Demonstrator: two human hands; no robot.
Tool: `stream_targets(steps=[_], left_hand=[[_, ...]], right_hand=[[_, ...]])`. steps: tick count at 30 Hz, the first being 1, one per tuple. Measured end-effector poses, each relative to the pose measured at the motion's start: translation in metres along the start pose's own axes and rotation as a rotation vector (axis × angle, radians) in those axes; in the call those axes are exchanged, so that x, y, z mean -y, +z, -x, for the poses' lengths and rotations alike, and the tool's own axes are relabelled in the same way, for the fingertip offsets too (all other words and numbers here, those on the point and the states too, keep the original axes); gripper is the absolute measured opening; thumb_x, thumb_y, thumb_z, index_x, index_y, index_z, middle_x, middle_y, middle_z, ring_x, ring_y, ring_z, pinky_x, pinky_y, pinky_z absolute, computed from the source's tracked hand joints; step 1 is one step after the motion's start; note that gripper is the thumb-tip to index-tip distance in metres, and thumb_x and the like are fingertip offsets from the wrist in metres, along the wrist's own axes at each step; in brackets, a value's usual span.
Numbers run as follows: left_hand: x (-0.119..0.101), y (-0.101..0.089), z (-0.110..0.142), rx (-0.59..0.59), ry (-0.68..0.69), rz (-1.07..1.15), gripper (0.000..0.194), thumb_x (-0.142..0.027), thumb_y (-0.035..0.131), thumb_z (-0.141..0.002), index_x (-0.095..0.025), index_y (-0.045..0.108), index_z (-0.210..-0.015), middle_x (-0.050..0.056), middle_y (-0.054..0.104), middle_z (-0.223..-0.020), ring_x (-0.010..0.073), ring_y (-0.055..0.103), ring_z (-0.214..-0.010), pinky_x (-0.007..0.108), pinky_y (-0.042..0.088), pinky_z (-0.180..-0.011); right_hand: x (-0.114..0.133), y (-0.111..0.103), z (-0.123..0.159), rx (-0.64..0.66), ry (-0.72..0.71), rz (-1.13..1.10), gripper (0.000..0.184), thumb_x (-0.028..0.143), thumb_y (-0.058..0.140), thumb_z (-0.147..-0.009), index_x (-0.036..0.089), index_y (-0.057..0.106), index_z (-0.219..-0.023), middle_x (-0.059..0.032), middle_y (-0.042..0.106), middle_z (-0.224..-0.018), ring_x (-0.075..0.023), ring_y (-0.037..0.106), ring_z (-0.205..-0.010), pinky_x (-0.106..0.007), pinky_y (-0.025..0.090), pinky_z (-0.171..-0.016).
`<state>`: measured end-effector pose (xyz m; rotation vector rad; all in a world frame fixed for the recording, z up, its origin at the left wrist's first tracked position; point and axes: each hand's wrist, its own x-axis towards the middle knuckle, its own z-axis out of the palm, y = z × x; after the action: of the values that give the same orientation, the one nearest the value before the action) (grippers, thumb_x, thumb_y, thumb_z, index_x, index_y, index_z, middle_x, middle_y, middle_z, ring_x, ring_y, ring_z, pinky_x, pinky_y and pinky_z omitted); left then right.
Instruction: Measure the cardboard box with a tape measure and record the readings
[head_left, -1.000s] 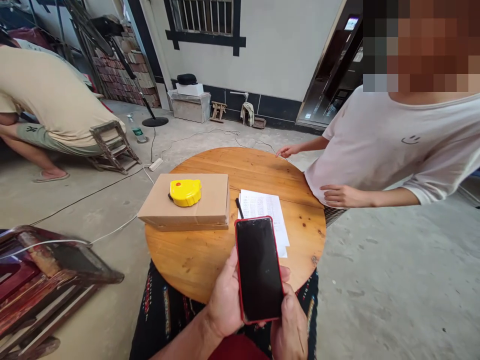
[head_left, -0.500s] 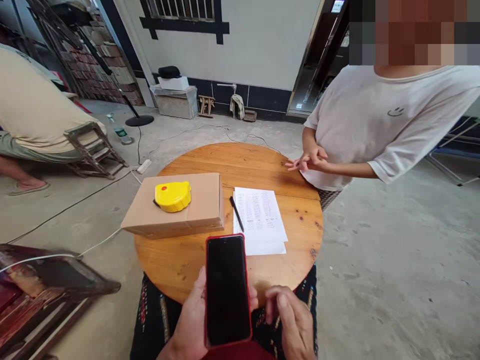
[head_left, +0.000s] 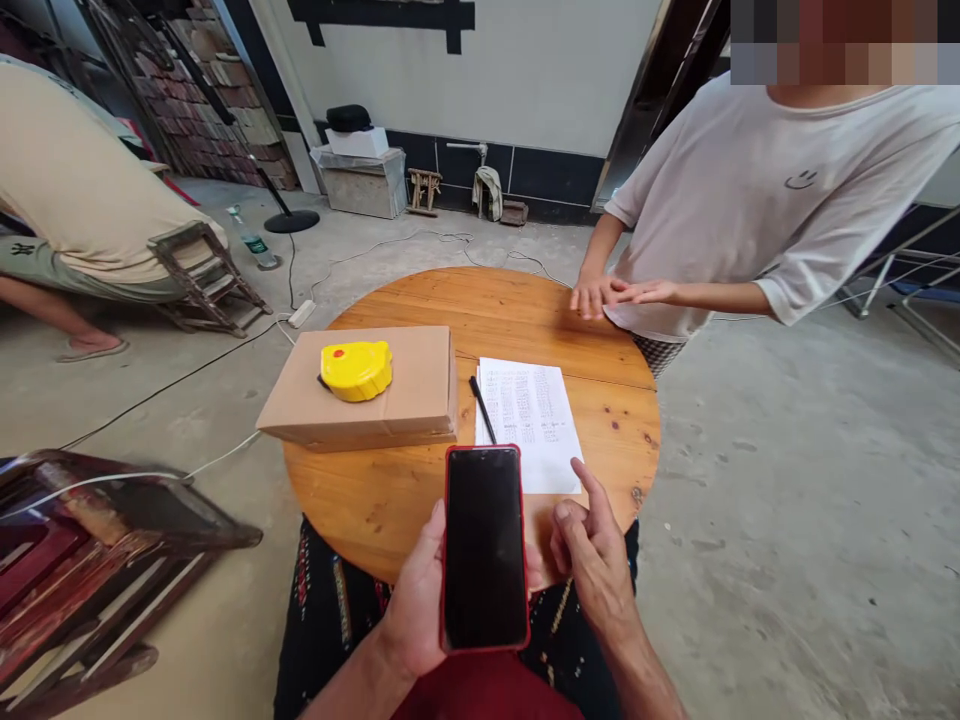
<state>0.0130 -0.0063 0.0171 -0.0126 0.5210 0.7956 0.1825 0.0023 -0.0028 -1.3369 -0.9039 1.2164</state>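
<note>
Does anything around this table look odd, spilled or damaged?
Nothing looks spilled. The pen lies slanted across the left edge of the paper, and a white cable crosses worn wooden furniture at lower left, which looks untidy. The phone in the left hand shows no visible damage.

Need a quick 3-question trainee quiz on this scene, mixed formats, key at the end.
1. True or false: the yellow object lies on top of the cardboard box.

2. Where is the black pen?
A) on the cardboard box
B) along the left edge of the paper in view
C) on the floor

3. Which of the camera wearer's own hands holds the phone, and how is the other posed?

Key:
1. True.
2. B.
3. The left hand holds it; the right hand is off the phone, index finger extended.
</note>
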Motion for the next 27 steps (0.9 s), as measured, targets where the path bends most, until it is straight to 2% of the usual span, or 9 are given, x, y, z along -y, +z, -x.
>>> stream_targets(steps=[4, 6, 9, 12, 16, 21, 27], left_hand=[[-0.002, 0.006, -0.004, 0.106, -0.003, 0.012, 0.082, -0.065, 0.02, -0.095, 0.0, 0.069, -0.108, 0.022, 0.073, -0.097, 0.0275, 0.071, -0.089, 0.038, 0.049, -0.089], [-0.002, 0.007, -0.006, 0.141, 0.0, 0.026, 0.083, -0.066, 0.02, -0.094, -0.001, 0.068, -0.109, 0.021, 0.073, -0.097, 0.0274, 0.071, -0.089, 0.037, 0.049, -0.089], [-0.002, 0.007, -0.009, 0.167, 0.016, 0.08, 0.079, -0.064, 0.022, -0.095, -0.002, 0.067, -0.113, 0.02, 0.073, -0.1, 0.0273, 0.07, -0.092, 0.039, 0.047, -0.092], [-0.001, 0.002, -0.011, 0.177, 0.031, 0.143, 0.075, -0.063, 0.026, -0.096, -0.003, 0.065, -0.119, 0.021, 0.07, -0.113, 0.029, 0.067, -0.102, 0.044, 0.043, -0.101], [0.001, -0.005, -0.011, 0.175, 0.031, 0.194, 0.068, -0.06, 0.03, -0.096, -0.007, 0.064, -0.123, 0.018, 0.066, -0.123, 0.0296, 0.062, -0.113, 0.047, 0.036, -0.108], [0.003, -0.006, -0.01, 0.18, 0.015, 0.156, 0.071, -0.062, 0.03, -0.096, -0.005, 0.066, -0.118, 0.02, 0.07, -0.112, 0.0289, 0.066, -0.103, 0.046, 0.041, -0.103], [0.004, -0.002, -0.007, 0.258, 0.022, 0.106, 0.069, -0.061, 0.03, -0.096, -0.008, 0.067, -0.119, 0.015, 0.071, -0.113, 0.0252, 0.066, -0.107, 0.04, 0.039, -0.105]], right_hand=[[0.006, 0.004, 0.001, -0.008, 0.005, 0.019, 0.05, 0.043, 0.058, -0.09, 0.021, 0.049, -0.134, 0.0082, 0.043, -0.057, -0.009, 0.039, -0.046, -0.019, 0.035, -0.04], [0.006, 0.006, 0.006, -0.018, -0.023, 0.04, 0.036, 0.043, 0.059, -0.09, 0.02, 0.062, -0.118, 0.0043, 0.05, -0.063, -0.0104, 0.048, -0.052, -0.02, 0.043, -0.045], [0.006, 0.01, 0.017, -0.013, -0.091, 0.067, 0.027, 0.041, 0.058, -0.092, 0.021, 0.069, -0.105, -0.0029, 0.062, -0.078, -0.0136, 0.058, -0.065, -0.023, 0.051, -0.053], [0.006, 0.012, 0.027, 0.033, -0.144, 0.101, 0.026, 0.038, 0.053, -0.095, 0.023, 0.07, -0.109, -0.0073, 0.067, -0.097, -0.0155, 0.062, -0.072, -0.024, 0.053, -0.055], [0.001, 0.011, 0.034, 0.064, -0.231, 0.178, 0.027, 0.032, 0.051, -0.097, 0.028, 0.069, -0.116, -0.0073, 0.065, -0.116, -0.0169, 0.063, -0.081, -0.025, 0.053, -0.06], [-0.001, 0.01, 0.04, 0.046, -0.307, 0.163, 0.029, 0.028, 0.049, -0.098, 0.032, 0.069, -0.118, -0.0052, 0.066, -0.122, -0.0208, 0.063, -0.101, -0.029, 0.056, -0.073], [-0.003, 0.008, 0.047, 0.037, -0.391, 0.193, 0.031, 0.025, 0.053, -0.096, 0.034, 0.068, -0.122, -0.0036, 0.066, -0.126, -0.0228, 0.06, -0.118, -0.035, 0.053, -0.094]])
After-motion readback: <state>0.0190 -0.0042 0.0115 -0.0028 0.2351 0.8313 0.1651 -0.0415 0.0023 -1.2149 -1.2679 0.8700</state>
